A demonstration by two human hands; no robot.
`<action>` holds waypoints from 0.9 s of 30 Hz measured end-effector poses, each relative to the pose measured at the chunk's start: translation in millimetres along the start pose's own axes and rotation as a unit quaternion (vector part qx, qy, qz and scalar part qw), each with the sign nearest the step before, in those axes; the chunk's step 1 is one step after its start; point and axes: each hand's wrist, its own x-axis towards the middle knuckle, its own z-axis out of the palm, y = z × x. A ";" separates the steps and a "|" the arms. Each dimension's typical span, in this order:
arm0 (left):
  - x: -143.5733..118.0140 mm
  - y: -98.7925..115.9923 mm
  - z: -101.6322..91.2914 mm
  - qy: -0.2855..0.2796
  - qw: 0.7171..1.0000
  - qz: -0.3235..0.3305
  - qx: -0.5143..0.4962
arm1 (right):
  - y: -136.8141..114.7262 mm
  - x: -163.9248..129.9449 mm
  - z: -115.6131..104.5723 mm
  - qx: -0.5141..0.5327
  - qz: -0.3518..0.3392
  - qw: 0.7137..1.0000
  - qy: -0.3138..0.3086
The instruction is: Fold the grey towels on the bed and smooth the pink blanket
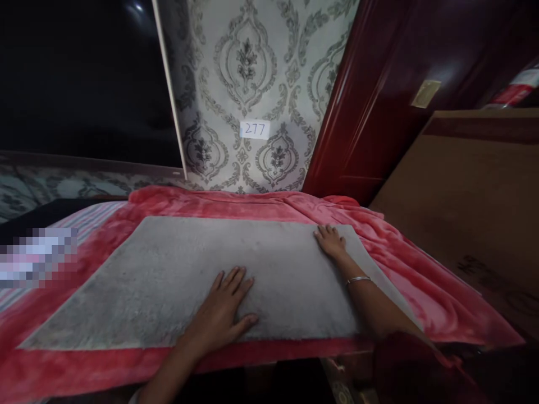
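Both hands flat, fingers spread, holding nothing: left hand (225, 311) lower centre on grey mat (168, 280); right hand (330, 241) at its right corner. Red blanket (421, 280) beneath.

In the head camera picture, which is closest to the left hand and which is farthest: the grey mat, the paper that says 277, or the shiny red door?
1. Grey mat: the left hand lies flat on it, near its front edge.
2. Paper that says 277: on the patterned wall, straight ahead beyond the pink blanket.
3. Shiny red door: off to the right, beyond the wall's corner.
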 end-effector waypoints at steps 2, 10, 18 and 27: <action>-2.7 -2.4 -8.2 0.007 1.000 0.000 -0.010 | -26.1 -12.0 -0.7 0.006 -0.022 1.000 0.008; -26.2 -50.4 -31.8 0.046 0.971 -0.209 0.105 | -166.3 -136.8 7.2 0.126 -0.421 0.896 -0.065; -40.9 -56.5 -21.0 0.033 0.958 -0.245 0.143 | -176.6 -135.6 16.7 0.106 -0.477 0.865 -0.115; -40.1 -57.1 -20.7 0.024 0.958 -0.248 0.143 | -78.5 -69.8 -4.7 -0.034 -0.119 0.990 -0.070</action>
